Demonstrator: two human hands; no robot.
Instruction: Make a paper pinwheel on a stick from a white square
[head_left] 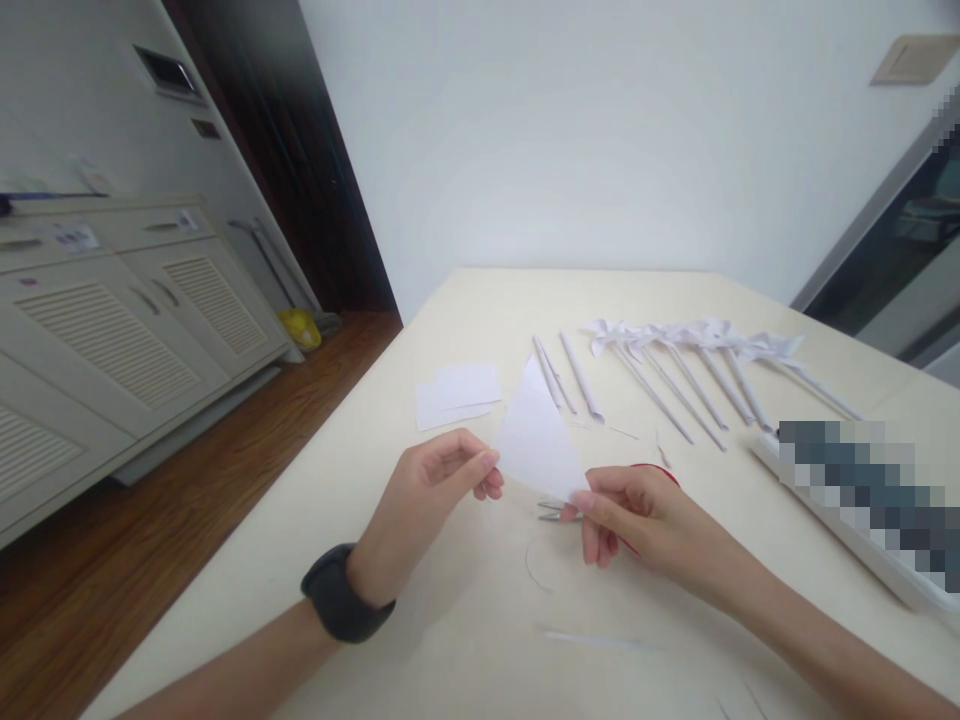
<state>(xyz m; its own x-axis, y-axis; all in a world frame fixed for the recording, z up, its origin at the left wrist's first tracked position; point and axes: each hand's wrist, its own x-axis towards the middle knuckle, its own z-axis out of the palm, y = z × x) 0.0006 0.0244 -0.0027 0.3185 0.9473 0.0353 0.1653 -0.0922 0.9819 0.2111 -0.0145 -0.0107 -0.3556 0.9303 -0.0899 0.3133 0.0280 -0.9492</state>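
Between my hands is a white sheet of paper [538,440], folded or cut to a roughly triangular shape and raised above the table. My left hand [442,475] pinches its left corner, and a dark band circles that wrist. My right hand [626,515] pinches the lower right corner. Below that hand lie scissors [551,512]; their blades poke out to the left and a red handle shows behind the knuckles, the rest being hidden. A thin curled strip [531,565] rests on the table just in front.
White paper pinwheels [667,338] on rolled sticks lie at the back right, beside loose paper rolls [581,378]. Flat paper sheets [457,395] lie left. A narrow paper strip [600,640] is near the front. A long white case [832,520], partly pixelated, stands right on the table [360,450].
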